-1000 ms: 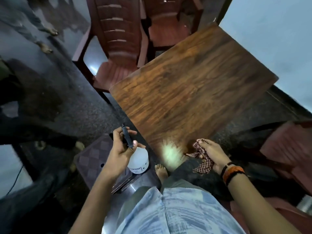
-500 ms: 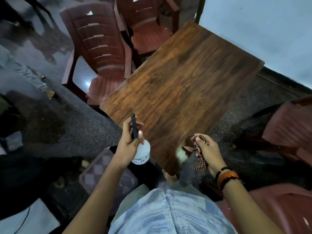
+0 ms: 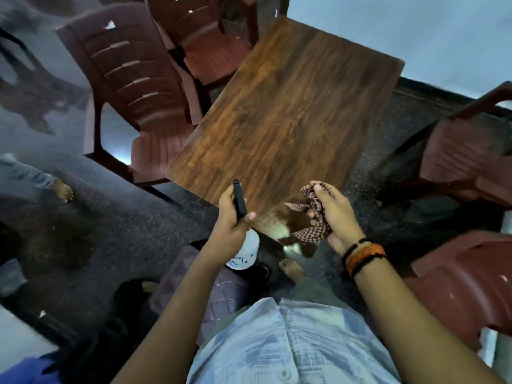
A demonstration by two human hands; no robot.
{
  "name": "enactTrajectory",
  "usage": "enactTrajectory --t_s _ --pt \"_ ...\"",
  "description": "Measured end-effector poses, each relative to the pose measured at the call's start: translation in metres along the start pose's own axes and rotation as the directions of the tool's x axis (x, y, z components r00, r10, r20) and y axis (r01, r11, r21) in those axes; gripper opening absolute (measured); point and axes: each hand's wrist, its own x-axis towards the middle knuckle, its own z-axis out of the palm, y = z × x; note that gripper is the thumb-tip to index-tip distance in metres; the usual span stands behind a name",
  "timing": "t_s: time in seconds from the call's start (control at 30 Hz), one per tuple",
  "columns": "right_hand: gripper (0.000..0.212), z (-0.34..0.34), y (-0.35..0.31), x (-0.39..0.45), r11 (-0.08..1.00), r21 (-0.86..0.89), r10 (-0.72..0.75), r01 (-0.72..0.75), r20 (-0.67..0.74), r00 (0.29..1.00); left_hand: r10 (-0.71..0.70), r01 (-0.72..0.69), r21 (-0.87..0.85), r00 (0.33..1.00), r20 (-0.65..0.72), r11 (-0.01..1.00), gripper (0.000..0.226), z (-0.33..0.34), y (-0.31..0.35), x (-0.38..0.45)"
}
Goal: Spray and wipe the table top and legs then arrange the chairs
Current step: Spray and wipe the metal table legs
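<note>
Head view: the left hand [image 3: 231,217] grips the white spray bottle [image 3: 245,252] by its black trigger head, just over the near corner of the wooden table top [image 3: 288,112]. The right hand [image 3: 333,214] clutches the checkered cloth [image 3: 311,217] above the same corner. Maroon plastic chairs [image 3: 138,87] stand left and right of the table.

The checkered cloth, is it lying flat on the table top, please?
No, the right hand holds the checkered cloth bunched above the table top.
</note>
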Motion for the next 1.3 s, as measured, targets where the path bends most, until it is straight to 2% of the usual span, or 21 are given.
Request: enactTrajectory --t_s 0.13,0.3,0.43,0.63,0.83,0.93,1.3 --pt "0.021 0.013 0.022 -0.033 0.996 0.077 -0.030 0.032 -0.027 0.999 -0.033 0.025 0.090 0.995 0.092 0.996 0.083 -0.018 -0.015 -0.019" --pt "0.017 0.004 0.045 -0.074 0.995 0.078 -0.058 0.064 -0.076 0.995 -0.082 0.082 0.013 0.991 0.102 0.997 0.080 -0.018 -0.013 -0.043" --pt "0.019 -0.009 0.052 -0.092 0.989 0.123 -0.068 0.083 -0.121 0.990 -0.041 0.043 -0.019 0.993 0.111 0.999 0.074 -0.011 -0.017 -0.059" --pt "0.024 -0.032 0.054 -0.094 0.992 0.083 -0.083 0.095 -0.133 0.988 -0.035 0.036 -0.022 0.998 0.053 0.999 0.069 0.000 -0.011 -0.073" --pt "0.021 -0.062 0.055 -0.088 0.994 0.070 -0.076 0.081 -0.063 0.995 -0.045 0.045 0.009 0.999 -0.031 0.999 0.058 0.025 0.004 -0.079" --pt "0.020 -0.072 0.056 -0.085 0.996 0.050 -0.078 0.079 -0.035 0.996 -0.014 0.015 0.028 0.999 -0.044 0.999 0.061 0.036 0.012 -0.083" --pt "0.028 -0.094 0.056 -0.075 0.996 0.051 -0.068 0.070 -0.043 0.997 -0.019 0.028 0.065 0.990 -0.139 0.998 0.054 0.056 0.009 -0.099"
